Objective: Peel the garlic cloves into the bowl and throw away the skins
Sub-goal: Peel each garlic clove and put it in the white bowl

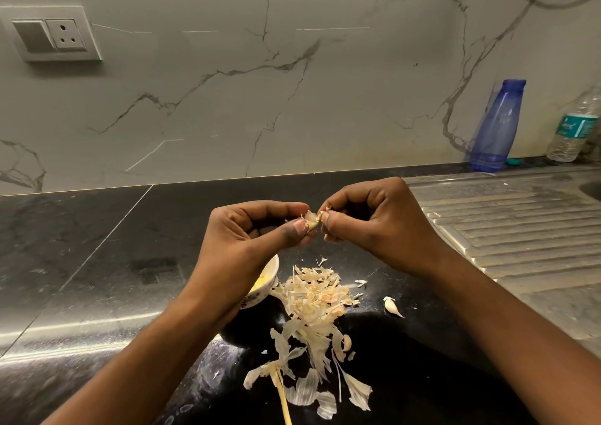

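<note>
Fingers (276,208) and thumb of the left hand (247,232) pinch a small pale garlic clove (311,221); below them sits a white ceramic bowl (266,286). The right hand (380,219) nips the clove's loose skin between thumb and fingertip. Papery peeled skins (318,297) lie heaped beneath, one unpeeled white clove (392,306) below-right.

A black counter (81,245) is backed by a veined marble wall (227,99). A socket (52,34) is fixed there; a steel drainboard (504,229) is set at the counter's right edge.

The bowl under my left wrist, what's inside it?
Pale yellow peeled garlic shows at the right edge of the bowl. The wrist of the left hand covers the rest, so the amount cannot be told.
</note>
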